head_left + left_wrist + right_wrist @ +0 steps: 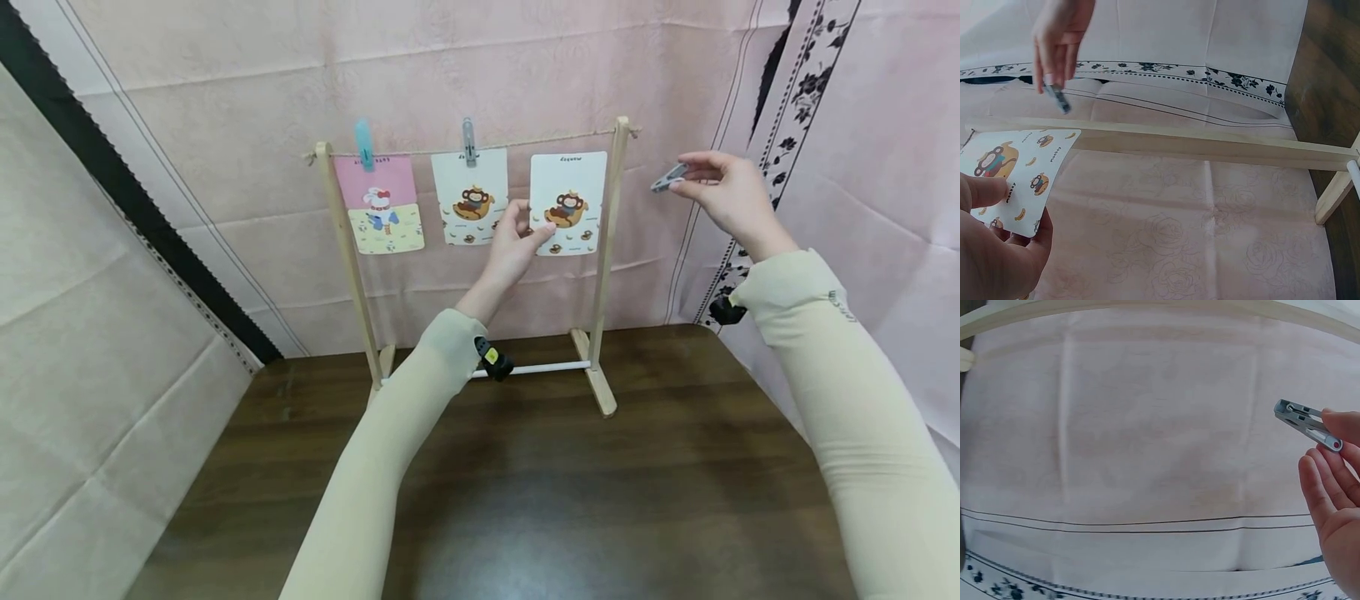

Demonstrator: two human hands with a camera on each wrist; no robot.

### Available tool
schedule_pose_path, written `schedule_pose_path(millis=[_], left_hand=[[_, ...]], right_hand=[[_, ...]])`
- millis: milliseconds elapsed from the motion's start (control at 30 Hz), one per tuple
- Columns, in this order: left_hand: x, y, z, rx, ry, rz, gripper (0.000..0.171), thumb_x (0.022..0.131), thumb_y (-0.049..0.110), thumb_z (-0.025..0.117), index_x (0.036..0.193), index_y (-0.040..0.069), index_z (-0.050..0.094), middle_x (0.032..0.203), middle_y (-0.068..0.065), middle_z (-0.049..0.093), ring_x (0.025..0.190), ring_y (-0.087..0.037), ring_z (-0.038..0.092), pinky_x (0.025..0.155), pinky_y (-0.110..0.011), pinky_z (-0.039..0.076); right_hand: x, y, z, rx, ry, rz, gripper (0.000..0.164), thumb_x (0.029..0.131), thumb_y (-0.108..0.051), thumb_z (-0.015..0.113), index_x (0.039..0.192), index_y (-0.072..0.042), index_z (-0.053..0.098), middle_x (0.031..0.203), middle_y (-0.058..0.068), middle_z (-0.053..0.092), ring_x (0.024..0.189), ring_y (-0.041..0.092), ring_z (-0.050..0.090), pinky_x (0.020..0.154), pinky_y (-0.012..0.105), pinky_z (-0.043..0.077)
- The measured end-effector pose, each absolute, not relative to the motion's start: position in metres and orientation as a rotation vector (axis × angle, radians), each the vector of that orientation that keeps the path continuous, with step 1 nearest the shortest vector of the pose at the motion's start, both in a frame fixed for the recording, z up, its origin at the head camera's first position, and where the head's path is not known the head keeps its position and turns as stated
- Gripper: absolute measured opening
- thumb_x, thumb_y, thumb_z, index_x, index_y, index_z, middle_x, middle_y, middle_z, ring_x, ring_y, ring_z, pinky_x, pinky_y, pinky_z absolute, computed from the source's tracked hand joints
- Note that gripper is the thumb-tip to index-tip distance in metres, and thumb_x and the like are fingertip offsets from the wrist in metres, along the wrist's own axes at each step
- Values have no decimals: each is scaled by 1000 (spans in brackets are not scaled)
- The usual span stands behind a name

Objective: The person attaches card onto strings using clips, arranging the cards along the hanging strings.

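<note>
My left hand point(513, 246) pinches the lower left edge of a white card with a monkey in a banana point(577, 179), thumb on its front. That card's top edge is just below the string point(558, 138) near the right post. Out to the right of the post, my right hand point(731, 196) pinches a grey clothespin point(667, 177) between thumb and fingers. In the right wrist view the clothespin point(1307, 424) points away from the fingertips. A matching monkey card point(471, 225) hangs mid-string from a grey clothespin point(469, 142). At left, a blue clothespin point(364, 146) holds a pink and yellow card point(386, 227).
The string runs between two wooden posts, left point(348, 258) and right point(609, 250), on feet joined by a white rod point(547, 367). This rack stands at the back of a dark wooden table point(585, 500). Pink cloth point(247, 167) hangs behind and beside it.
</note>
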State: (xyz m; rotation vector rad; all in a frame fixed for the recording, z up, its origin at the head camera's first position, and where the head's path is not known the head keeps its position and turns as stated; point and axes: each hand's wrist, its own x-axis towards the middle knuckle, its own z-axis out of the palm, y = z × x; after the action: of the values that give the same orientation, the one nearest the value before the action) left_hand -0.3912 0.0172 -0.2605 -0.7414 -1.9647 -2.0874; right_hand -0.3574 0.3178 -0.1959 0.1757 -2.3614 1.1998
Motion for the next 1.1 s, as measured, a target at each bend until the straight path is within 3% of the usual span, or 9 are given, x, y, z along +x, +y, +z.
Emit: schedule_pose_path(millis=[367,567,733,967,1100], left_hand=[[-391,17,-263,-724,-1968,-2103,26,96,2,67,117,7,52,109,-15,71,79,-12,58,65,-22,44],[-389,15,-260,-720,-1979,-2111,27,96,2,67,117,7,52,112,-15,71,82,-13,59,67,-23,45],[-389,15,-257,-719,-1983,-2117,27,96,2,66,118,7,51,115,-15,70,86,-13,60,70,-22,46],[-390,16,-256,-718,-1989,-2097,27,95,3,67,117,7,53,108,-13,71,76,-12,56,64,-22,43],[-390,15,-257,-724,-1985,-2092,27,95,3,67,117,7,52,108,-15,71,78,-12,58,65,-22,45]], right_hand=[[-345,315,-141,207,-2197,1303,48,92,-19,76,138,-15,61,106,-16,66,99,0,58,83,13,42],[-339,312,-114,266,-2108,1338,46,92,-12,75,136,-11,62,98,-18,66,92,0,60,81,11,43],[-337,310,-102,291,-2061,1364,44,92,-8,73,135,-9,63,95,-16,66,86,0,60,79,9,45],[-338,301,-92,297,-2071,1365,44,92,-12,74,135,-12,63,98,-17,65,94,1,60,82,10,43],[-342,294,-90,333,-2084,1318,40,92,-13,75,131,-13,67,95,-18,66,94,1,61,83,10,45]])
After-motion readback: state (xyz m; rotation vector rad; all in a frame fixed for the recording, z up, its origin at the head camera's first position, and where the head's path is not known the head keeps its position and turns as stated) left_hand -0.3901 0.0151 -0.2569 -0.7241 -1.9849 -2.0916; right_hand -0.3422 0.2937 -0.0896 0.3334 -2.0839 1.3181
